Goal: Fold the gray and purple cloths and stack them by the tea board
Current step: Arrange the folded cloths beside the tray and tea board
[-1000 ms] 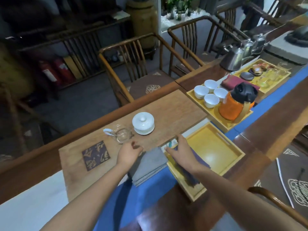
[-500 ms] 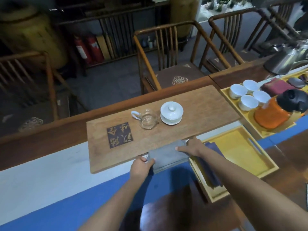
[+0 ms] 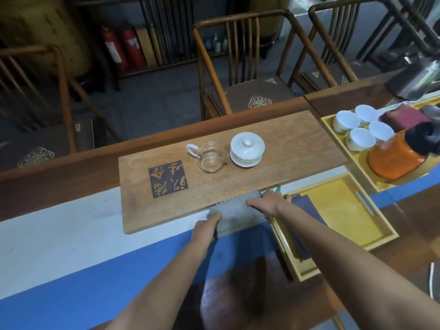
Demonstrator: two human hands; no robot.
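The gray cloth [image 3: 238, 214] lies partly on the near edge of the wooden tea board [image 3: 285, 151] and partly on the blue runner. My left hand [image 3: 206, 228] grips its near left corner. My right hand [image 3: 267, 202] holds its far right edge, fingers curled onto the fabric. The purple cloth [image 3: 307, 210] lies in the left end of the yellow tray [image 3: 378, 236], mostly hidden under my right forearm.
On the tea board stand a glass pitcher [image 3: 210, 158] and a white lidded cup [image 3: 247, 150]. A second yellow tray [image 3: 333, 121] at right holds several white cups and an orange kettle [image 3: 400, 160]. Wooden chairs [image 3: 240, 63] stand beyond the table.
The view has shifted so the board sits further right. Both hands have taken hold of the gray cloth and lifted its far edge up onto the tea board.
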